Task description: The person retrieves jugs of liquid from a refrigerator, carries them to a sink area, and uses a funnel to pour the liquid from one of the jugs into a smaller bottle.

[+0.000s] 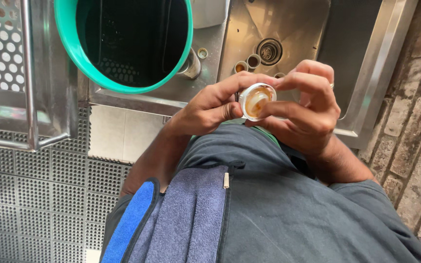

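Holding a small white cup [256, 101] w/ brown residue, both left hand [208, 109] & right hand [303, 109] pinch its rim above the steel sink [361, 63] front edge.

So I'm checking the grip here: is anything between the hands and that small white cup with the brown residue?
Nothing visible. The left hand and right hand both touch the small white cup directly, fingers on its rim, holding it at the near edge of the steel sink.
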